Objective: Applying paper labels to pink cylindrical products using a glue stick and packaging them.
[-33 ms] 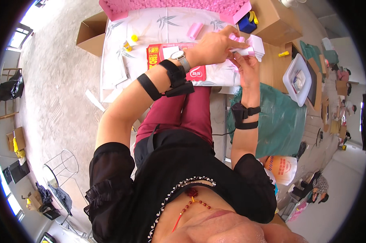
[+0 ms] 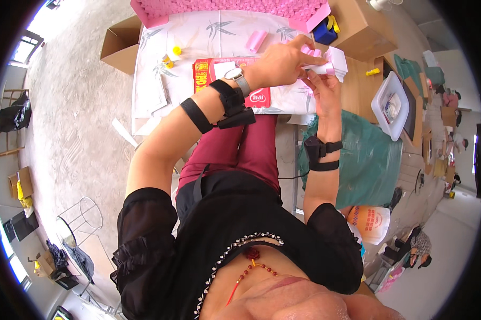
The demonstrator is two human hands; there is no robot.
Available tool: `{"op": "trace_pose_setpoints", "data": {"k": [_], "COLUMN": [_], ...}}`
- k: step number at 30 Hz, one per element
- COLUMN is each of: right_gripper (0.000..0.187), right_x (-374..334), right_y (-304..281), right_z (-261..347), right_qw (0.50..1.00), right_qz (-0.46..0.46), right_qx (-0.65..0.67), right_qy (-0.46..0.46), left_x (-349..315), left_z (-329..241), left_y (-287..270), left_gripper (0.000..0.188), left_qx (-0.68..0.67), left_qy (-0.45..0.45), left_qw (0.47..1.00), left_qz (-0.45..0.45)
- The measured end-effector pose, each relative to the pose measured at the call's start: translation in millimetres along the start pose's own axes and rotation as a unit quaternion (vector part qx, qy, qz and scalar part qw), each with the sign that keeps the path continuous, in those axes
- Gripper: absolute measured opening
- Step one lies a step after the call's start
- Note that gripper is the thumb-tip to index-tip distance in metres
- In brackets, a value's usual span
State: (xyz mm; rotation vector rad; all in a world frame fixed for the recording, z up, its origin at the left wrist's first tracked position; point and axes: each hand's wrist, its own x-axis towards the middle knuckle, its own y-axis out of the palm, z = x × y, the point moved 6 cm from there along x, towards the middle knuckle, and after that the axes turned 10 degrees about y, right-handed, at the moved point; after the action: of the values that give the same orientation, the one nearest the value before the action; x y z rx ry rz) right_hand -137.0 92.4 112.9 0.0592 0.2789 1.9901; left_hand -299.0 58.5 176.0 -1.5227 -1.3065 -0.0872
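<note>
Above the right side of the table, my two hands meet at a white piece with pink edges (image 2: 336, 60), with a short pale tube-like part toward my fingers. My left hand (image 2: 283, 61), wearing a wristwatch, reaches across from the left, its fingers bent over the near end of the piece. From below, my right hand (image 2: 325, 90) pinches it between thumb and fingers. Pink pieces (image 2: 310, 52) show just behind my left fingers. A curved pink piece (image 2: 256, 41) lies farther back. Under my left wrist is a red packet (image 2: 202, 80), partly covered by it.
A pink box (image 2: 158, 18) full of pink pieces stands at the back. Cardboard boxes (image 2: 373, 32) flank the table. A blue holder (image 2: 324, 33) is back right, a white basin (image 2: 400, 117) right. A small yellow bottle (image 2: 167, 60) stands left; green sheeting (image 2: 352, 154) hangs near my right forearm.
</note>
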Motion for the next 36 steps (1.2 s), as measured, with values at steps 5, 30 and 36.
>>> {"op": "trace_pose_setpoints", "data": {"k": [5,30,36], "right_gripper": [0.036,0.043,0.028], "right_x": [-1,-19,-44], "right_y": [0,23,46], "right_z": [2,24,35], "right_qw": [0.999,0.994,0.991], "right_qz": [0.034,0.112,0.128], "right_qx": [-0.017,0.012,-0.021], "right_qy": [0.006,-0.001,-0.042], "left_x": [-4,-26,-69], "left_z": [-3,-35,-52], "left_y": [2,-43,-24], "left_gripper": [0.051,0.07,0.033], "left_qx": [-0.011,0.006,-0.232], "left_qy": [-0.048,-0.112,-0.138], "left_qw": [0.999,0.989,0.938], "left_qz": [0.021,-0.101,-0.218]}}
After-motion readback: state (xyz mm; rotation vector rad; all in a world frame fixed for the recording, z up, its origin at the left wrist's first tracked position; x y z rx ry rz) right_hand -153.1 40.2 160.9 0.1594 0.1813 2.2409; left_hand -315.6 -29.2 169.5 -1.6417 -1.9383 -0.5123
